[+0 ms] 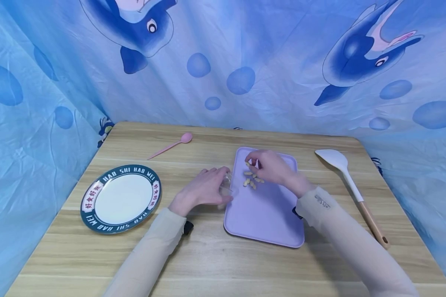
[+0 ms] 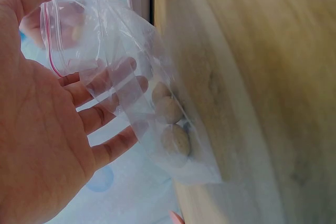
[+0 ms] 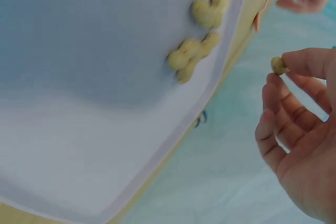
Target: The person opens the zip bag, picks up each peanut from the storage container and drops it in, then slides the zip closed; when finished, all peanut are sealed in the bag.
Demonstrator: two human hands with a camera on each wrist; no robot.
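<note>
My left hand holds a clear zip bag at the left edge of the lilac tray. Thumb and fingers curve around the bag's mouth, which has a red seal line. Several tan rounded pieces, seemingly peanuts, lie at the bottom of the bag. Over the tray's upper part is my right hand. It pinches a single peanut between thumb and index finger, its other fingers loosely curled. Below it, several unshelled peanuts lie in a loose cluster on the tray.
A white plate with a green patterned rim lies at the left. Behind it rests a pink spoon. A white spatula with a wooden handle lies right of the tray. A blue dolphin-print curtain hangs behind the table.
</note>
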